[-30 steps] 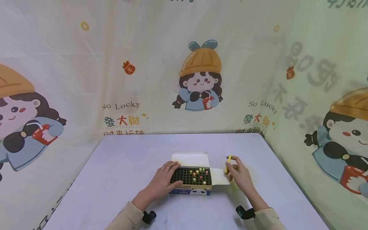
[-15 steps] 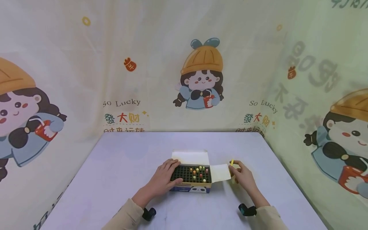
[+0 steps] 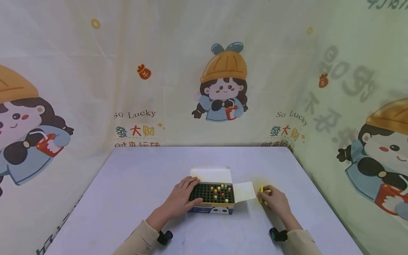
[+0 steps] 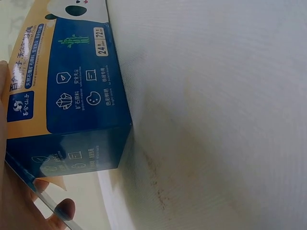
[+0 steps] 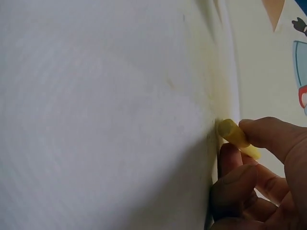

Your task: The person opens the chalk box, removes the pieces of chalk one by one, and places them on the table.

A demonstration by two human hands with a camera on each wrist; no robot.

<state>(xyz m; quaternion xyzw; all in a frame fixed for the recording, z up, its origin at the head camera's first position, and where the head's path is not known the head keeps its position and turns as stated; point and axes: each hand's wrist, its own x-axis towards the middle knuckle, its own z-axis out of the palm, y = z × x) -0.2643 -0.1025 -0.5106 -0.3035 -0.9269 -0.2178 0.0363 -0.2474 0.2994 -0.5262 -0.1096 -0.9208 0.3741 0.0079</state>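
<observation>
You face a pale worktop (image 3: 127,184) enclosed at the back and both sides by cream printed fabric (image 3: 178,56), where cartoon girls (image 3: 223,85) in orange hats, red pouches (image 3: 144,72) and "So Lucky" lettering (image 3: 141,114) repeat, the right-hand side (image 3: 353,113) tinted greenish with blurry grey characters (image 3: 358,83).

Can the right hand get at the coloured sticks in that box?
Probably yes: the box stands open, though its side flap lies between and the right hand pinches a yellow stick.

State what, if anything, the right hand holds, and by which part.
The right hand pinches a yellow cylindrical chalk stick around its middle; both ends show.
</observation>
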